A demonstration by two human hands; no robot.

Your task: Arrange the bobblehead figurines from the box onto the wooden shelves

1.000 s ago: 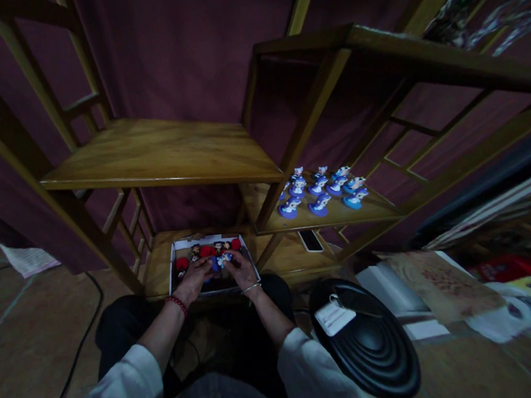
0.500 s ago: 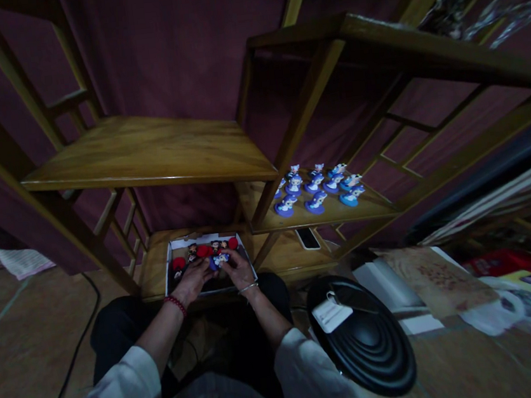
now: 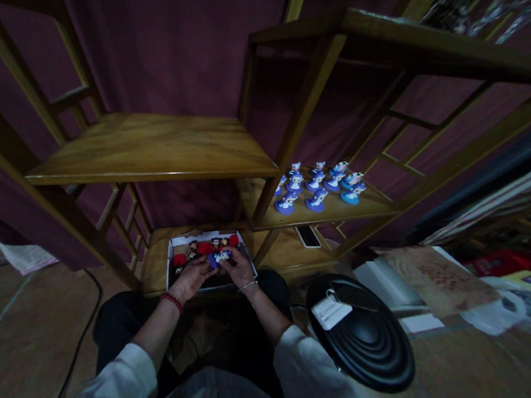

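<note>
Between my two hands, over a shallow white box, I hold a small purple-and-white figurine (image 3: pixel 219 257). My left hand (image 3: pixel 194 276) grips its base side, fingers closed on it; a red bead bracelet circles that wrist. My right hand (image 3: pixel 237 267) pinches the figurine from the other side, with a silvery bangle at the wrist. Under and behind the hands, the box (image 3: pixel 169 246) holds several figurines with red and black parts (image 3: pixel 205 249). It rests on the low wooden shelf (image 3: pixel 151 269). The lower part of the box is partly hidden by my hands.
Several purple and blue figurines (image 3: pixel 316 200) stand in rows on the right shelf (image 3: pixel 367 208). Below lies a phone (image 3: pixel 307 237). A wooden upright (image 3: pixel 307 105) divides the shelves. A black ridged round object (image 3: pixel 373 346) bears a white item (image 3: pixel 331 312). Flat packages (image 3: pixel 437 275) lie right.
The figurine in my hands has tilted slightly and shows more of its side. Both hands stay over the box, and the view has shifted a little.
</note>
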